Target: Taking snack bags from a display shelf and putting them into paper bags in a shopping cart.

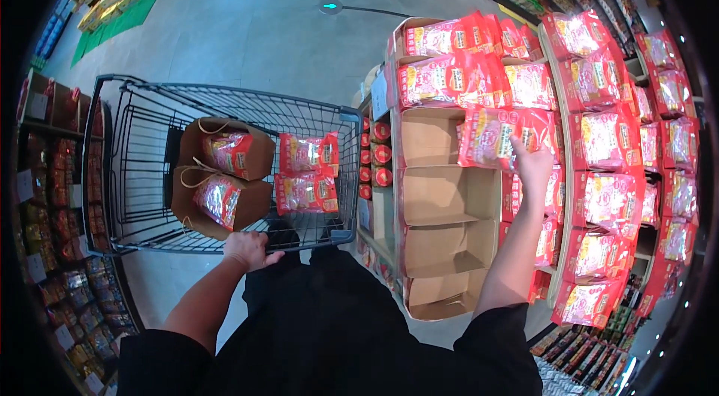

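My right hand (528, 163) grips the edge of a red and pink snack packet (488, 140), over the stacked cardboard display boxes (429, 194) at the right. More such packets lie behind it and fill the compartments above. At the left, my left hand (253, 250) rests closed on the near rim of a wire shopping cart (224, 90). In the cart stand two brown paper bags (255, 202) with cord handles, each with a packet inside. Beside the bags lie two red packets (308, 193), one next to the other.
Shelves of red packets (606, 199) rise at the right. Red-lidded jars (383, 153) stand between the cart and the display boxes. Another shelf of packaged goods (73, 283) runs along the left. Grey floor (253, 20) with round arrow markers (331, 6) stretches beyond the cart.
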Tool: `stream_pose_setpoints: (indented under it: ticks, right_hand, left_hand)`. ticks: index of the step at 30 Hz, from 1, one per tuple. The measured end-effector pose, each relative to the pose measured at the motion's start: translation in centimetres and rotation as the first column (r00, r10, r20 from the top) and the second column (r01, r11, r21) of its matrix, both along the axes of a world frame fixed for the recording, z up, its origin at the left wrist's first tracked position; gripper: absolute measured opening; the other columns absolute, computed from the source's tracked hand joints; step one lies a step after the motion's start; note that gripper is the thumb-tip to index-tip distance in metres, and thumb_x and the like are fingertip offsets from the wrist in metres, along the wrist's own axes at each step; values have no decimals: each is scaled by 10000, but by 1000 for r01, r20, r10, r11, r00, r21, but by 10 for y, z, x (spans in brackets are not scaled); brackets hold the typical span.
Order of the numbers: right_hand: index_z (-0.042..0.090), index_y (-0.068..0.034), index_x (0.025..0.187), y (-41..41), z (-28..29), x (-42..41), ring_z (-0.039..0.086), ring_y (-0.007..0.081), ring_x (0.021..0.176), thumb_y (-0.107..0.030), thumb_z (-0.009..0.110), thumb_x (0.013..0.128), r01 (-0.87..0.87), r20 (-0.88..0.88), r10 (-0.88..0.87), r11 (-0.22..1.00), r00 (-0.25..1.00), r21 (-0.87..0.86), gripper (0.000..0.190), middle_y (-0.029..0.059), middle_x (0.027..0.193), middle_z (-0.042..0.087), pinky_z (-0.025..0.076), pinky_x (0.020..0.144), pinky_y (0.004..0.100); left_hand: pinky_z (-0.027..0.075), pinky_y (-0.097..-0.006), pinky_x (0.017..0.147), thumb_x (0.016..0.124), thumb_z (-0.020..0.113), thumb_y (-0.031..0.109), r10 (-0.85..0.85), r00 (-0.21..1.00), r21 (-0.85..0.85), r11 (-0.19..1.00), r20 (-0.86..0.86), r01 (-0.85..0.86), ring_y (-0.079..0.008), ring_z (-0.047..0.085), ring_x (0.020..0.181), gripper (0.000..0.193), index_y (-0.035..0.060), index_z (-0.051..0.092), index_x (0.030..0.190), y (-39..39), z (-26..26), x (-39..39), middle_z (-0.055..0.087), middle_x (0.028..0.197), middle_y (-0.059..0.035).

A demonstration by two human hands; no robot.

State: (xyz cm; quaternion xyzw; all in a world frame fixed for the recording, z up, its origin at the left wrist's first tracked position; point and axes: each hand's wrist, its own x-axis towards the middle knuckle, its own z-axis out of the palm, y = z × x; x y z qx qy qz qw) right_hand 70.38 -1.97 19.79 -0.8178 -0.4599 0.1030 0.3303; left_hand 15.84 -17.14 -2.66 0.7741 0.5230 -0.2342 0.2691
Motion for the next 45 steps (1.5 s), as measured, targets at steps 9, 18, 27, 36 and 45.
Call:
stream_pose_setpoints:
  ticks: [9,18,27,36,45]
  right_hand:
    - [723,50,962,53,-50,61,733,229,765,-279,870,792,-19,248,76,975,966,-222,399,162,866,768,557,736,383]
    - [675,6,977,44,-72,19,737,377,843,-345,873,766,24,490,181,923,852,-383,454,221,885,739,561,752,469]
    - [626,-28,1136,37,-69,7,707,399,957,-349,854,785,102,569,60,963,820,-250,527,224,1032,727,545,826,478]
    - [508,19,1357,-27,-109,-126,547,344,1230,-102,761,867,-235,277,122,873,953,428,565,190,1323,561,423,1063,429]
    - [536,19,1287,-74,-279,-296,558,402,1246,-168,757,852,-715,-222,685,692,694,-100,522,237,1276,590,450,1054,457]
  left_hand:
    - [569,-413,714,881,352,876,-15,1000,11,1000,5,15,-276,740,921,846,134,745,985,-2,-4,-3,739,984,-98]
    - [568,-428,740,862,351,897,27,1000,-11,1000,15,-27,-291,735,939,872,124,740,968,-7,-9,-7,739,979,-92]
    - [568,-439,739,872,355,887,25,998,-3,1000,51,-25,-303,733,922,860,120,732,969,-4,-7,-8,740,944,-101]
    - [563,-444,742,864,348,899,30,998,-166,986,53,-21,-305,723,894,874,116,721,975,10,3,-5,740,918,-98]
    - [566,-454,743,843,395,898,71,994,-170,984,81,-56,-325,724,886,854,112,711,955,5,-1,-11,734,882,-118]
